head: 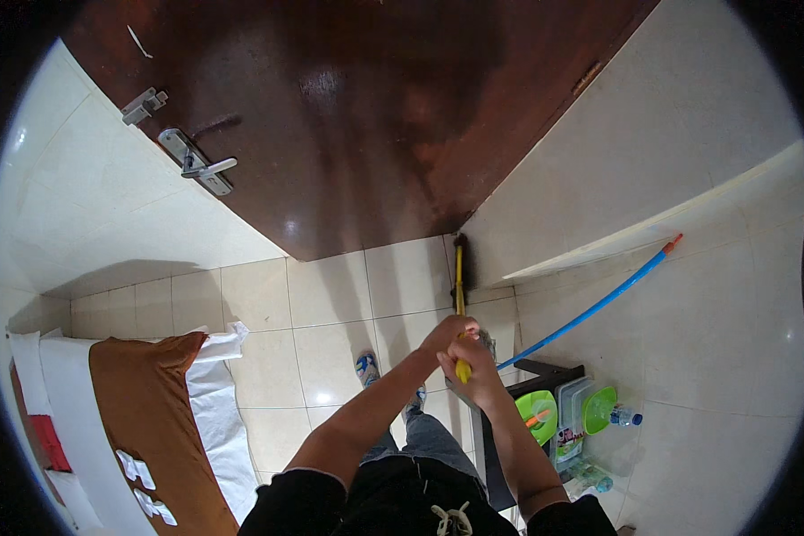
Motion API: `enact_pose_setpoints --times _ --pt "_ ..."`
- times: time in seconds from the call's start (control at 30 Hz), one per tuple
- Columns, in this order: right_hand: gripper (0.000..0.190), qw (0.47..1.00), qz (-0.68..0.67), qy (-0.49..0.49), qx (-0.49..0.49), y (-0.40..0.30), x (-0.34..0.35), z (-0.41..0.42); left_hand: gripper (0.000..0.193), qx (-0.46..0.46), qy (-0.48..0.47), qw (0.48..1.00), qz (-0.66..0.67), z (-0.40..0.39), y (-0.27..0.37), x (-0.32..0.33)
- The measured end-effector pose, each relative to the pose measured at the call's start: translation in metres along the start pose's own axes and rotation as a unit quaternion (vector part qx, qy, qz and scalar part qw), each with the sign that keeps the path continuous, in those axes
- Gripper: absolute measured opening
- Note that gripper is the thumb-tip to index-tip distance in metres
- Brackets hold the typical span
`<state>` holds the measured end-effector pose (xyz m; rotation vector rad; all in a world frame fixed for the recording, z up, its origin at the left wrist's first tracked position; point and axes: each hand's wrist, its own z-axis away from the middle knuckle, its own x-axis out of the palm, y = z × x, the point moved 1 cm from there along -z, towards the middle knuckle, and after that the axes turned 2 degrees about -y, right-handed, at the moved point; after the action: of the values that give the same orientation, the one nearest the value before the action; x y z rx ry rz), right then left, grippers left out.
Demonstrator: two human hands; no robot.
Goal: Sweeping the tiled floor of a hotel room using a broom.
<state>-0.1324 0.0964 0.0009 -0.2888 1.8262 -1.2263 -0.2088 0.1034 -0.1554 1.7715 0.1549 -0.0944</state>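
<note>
Both my hands grip the yellow handle [459, 281] of a broom, one close above the other. My left hand [447, 335] wraps it farther out, towards the door. My right hand [474, 365] holds it near its end, whose yellow tip [463, 372] sticks out towards me. The dark broom head [460, 242] is at the floor corner where the door meets the right wall; its bristles are hard to make out in the shadow. The tiled floor [328, 288] runs beneath.
Ahead stands a brown wooden door [375, 134] with a metal lever handle [201, 164] and bolt [144, 106]. A blue pole [589, 311] leans at the right wall. Beside my right arm, a dark table [532, 385] bears green bowls [599, 410] and plastic containers. A bed with brown cloth [147, 409] is left.
</note>
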Motion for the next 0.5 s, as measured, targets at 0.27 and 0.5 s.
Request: enact_pose_setpoints --times 0.27,0.5 --pt "0.02 0.994 -0.104 0.017 0.028 0.053 0.028 -0.005 0.017 -0.233 0.054 0.953 0.184 0.02 -0.071 -0.002" --pt "0.022 0.97 -0.234 -0.064 -0.029 0.013 0.094 0.001 0.016 -0.234 0.113 0.963 -0.069 0.115 -0.035 -0.078"
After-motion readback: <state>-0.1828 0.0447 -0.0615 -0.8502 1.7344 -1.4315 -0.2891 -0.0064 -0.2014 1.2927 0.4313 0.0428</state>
